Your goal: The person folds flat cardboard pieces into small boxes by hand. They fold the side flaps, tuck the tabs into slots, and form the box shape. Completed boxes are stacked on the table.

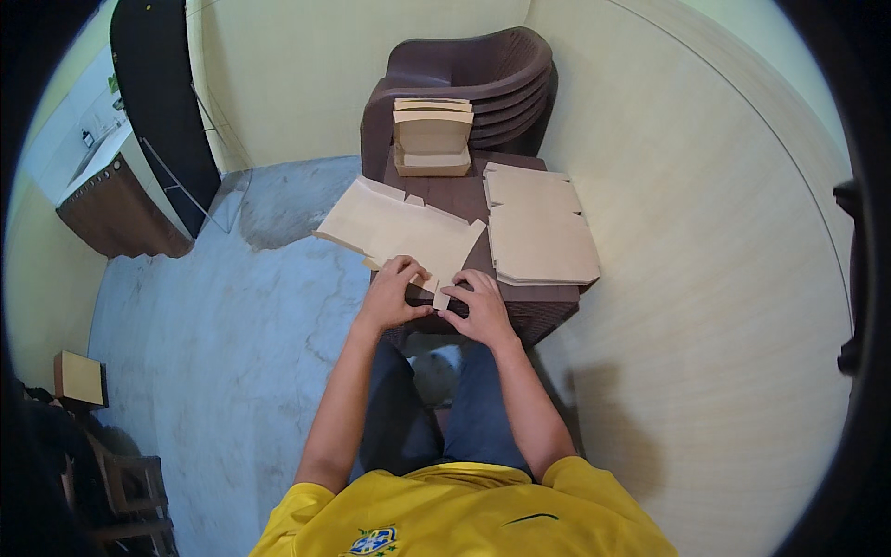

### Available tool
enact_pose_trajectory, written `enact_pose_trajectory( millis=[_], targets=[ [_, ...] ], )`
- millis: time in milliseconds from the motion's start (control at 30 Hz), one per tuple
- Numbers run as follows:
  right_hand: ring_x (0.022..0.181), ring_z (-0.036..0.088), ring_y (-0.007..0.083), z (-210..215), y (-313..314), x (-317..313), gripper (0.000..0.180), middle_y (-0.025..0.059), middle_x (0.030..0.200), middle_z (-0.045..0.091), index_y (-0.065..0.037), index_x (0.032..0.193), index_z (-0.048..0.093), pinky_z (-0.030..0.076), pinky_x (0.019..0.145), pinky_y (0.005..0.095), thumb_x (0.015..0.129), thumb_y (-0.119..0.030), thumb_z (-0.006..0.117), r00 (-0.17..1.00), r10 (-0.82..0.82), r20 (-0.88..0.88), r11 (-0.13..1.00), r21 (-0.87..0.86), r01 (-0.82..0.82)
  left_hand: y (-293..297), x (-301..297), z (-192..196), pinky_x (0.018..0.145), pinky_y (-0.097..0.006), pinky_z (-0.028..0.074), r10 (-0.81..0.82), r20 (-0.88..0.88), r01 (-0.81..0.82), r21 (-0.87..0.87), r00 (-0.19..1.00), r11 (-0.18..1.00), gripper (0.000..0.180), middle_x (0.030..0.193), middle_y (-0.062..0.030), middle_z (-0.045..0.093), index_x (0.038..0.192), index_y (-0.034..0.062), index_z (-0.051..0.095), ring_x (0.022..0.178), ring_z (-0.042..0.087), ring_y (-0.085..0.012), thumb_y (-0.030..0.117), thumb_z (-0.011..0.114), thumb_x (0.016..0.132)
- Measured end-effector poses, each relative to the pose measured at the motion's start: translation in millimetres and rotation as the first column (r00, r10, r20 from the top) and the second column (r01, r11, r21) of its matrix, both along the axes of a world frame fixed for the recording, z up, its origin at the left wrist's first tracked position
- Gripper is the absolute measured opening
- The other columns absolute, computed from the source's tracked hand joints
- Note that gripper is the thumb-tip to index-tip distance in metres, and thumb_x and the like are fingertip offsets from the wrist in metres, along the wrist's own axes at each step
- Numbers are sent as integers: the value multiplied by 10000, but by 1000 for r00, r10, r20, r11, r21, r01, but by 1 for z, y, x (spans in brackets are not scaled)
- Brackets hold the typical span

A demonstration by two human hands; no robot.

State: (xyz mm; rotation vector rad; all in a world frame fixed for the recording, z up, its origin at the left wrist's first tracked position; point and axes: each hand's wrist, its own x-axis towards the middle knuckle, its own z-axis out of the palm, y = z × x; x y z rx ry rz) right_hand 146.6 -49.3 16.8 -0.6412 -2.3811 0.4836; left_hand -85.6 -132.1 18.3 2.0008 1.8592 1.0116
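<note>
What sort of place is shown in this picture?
Probably a plain indoor room, perhaps in a home: stacked chairs, a small table with cardboard sheets, and a curtained counter.

- yellow shirt [455, 511] gets chopped by the bottom edge
- dark heap [51, 432], lower left, too murky to make out
- left hand [390, 295] covers a bit of the cardboard [408, 223], mid-frame
</note>
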Motion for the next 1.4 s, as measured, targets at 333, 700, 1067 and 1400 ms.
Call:
enact_pose_trajectory(
  millis=[333,700,1067,1400],
  targets=[
    [1153,653,336,-21,1,-9,161,117,1141,698,-73,1045,818,488,1043,474,938,-193,827,984,-103,-144,991,-94,90,2,15,-21,1098,-490,479,121,21,-123,124,992,985,278,1282,-91,671,1018,131,849,1270,614,-352,355,898,863],
    [1110,653,334,-20,4,-25,161,88,1073,703,-87,1031,737,476,986,474,907,-129,830,957,-266,-114,960,-122,252,15,25,-27,1088,-478,476,260,85,-269,121,962,955,180,1197,-61,692,917,130,821,1233,618,-321,284,883,847],
    [1084,662,342,-28,16,-21,200,84,1055,706,-101,1028,755,497,962,476,865,-136,864,955,-281,-92,937,-241,252,19,36,-13,1139,-477,439,351,76,-348,-45,933,936,265,1174,-46,667,884,152,802,1280,587,-303,335,957,770],
    [1086,677,311,-16,24,-24,391,78,1068,706,-83,1062,750,533,964,447,745,-119,976,977,-214,11,924,-322,206,19,36,-17,1162,-502,422,330,83,-328,-27,940,944,238,1188,-55,667,895,147,794,1311,577,-310,296,943,783]
  ],
)
